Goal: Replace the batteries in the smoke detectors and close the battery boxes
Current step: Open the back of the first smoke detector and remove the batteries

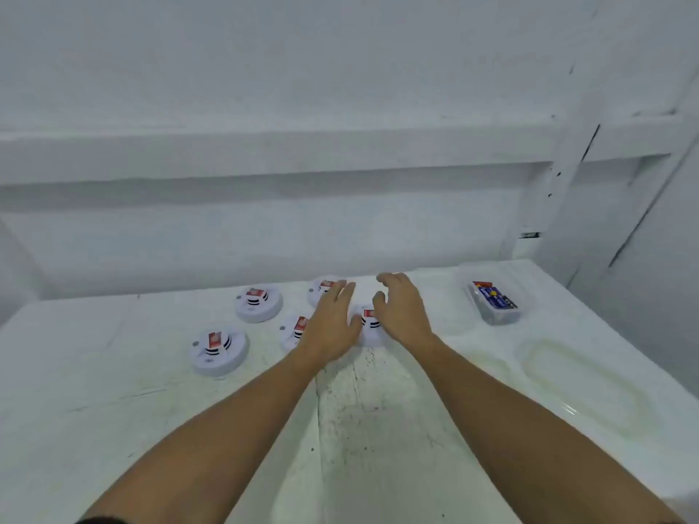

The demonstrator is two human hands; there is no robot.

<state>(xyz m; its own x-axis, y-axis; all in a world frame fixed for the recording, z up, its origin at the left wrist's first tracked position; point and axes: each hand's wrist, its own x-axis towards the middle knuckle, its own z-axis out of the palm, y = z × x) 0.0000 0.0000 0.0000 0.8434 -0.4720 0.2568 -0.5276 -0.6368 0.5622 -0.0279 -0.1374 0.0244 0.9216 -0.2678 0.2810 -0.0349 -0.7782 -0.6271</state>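
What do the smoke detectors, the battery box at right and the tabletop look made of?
Smoke detectors: likely moulded plastic, smooth matte white housings with dark slots. Battery box: probably clear plastic; the batteries show through its walls. Tabletop: hard, white, faintly glossy, scuffed and speckled; painted or laminated, cannot tell which.

Looks forward and down from the person's head, wide-angled, across a white table (113,429) toward a pale wall (302,70). Takes in both outstretched forearms from the bottom edge, with left hand (333,319) and right hand (401,312) near centre. Bows straight lines at the edges.
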